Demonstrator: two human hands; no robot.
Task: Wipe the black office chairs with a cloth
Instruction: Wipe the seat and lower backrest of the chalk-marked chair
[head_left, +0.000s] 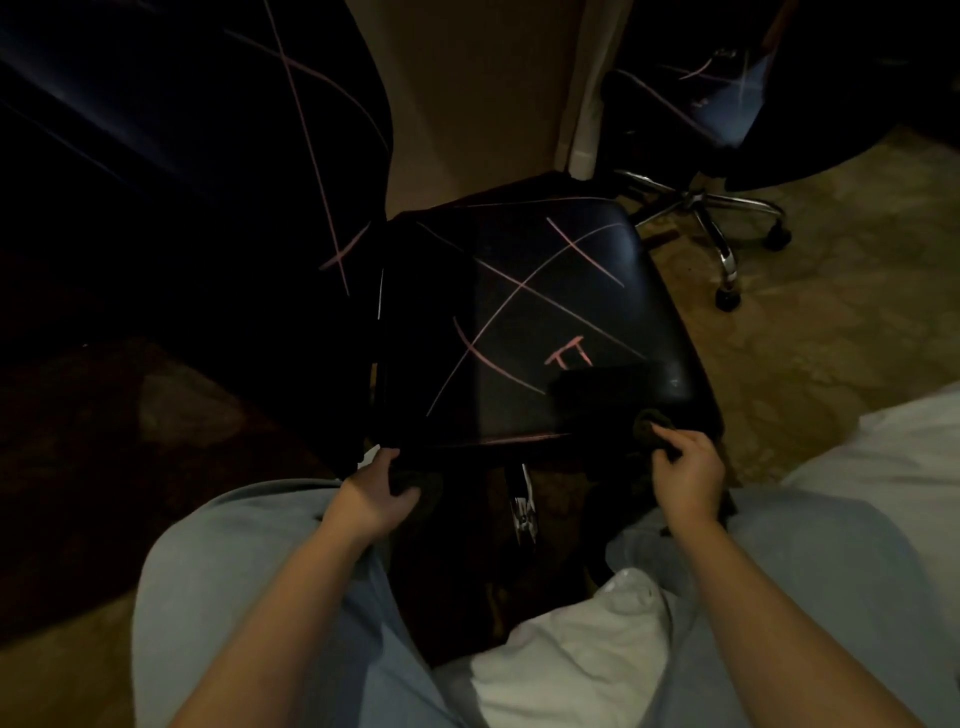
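A black office chair seat (519, 322) with pink chalk-like lines lies right in front of me, its backrest (197, 171) rising to the left. My left hand (376, 496) grips the seat's near left edge, fingers curled under it. My right hand (688, 473) holds a dark cloth (602, 395) that lies bunched on the seat's near right corner. A second black chair (737, 109), also marked with pink lines, stands at the back right.
The second chair's chrome wheeled base (722, 223) spreads over the patterned carpet (810, 332). A beige wall or post (478, 93) rises behind the seat. White bedding (582, 660) lies by my knees, with more at the right edge.
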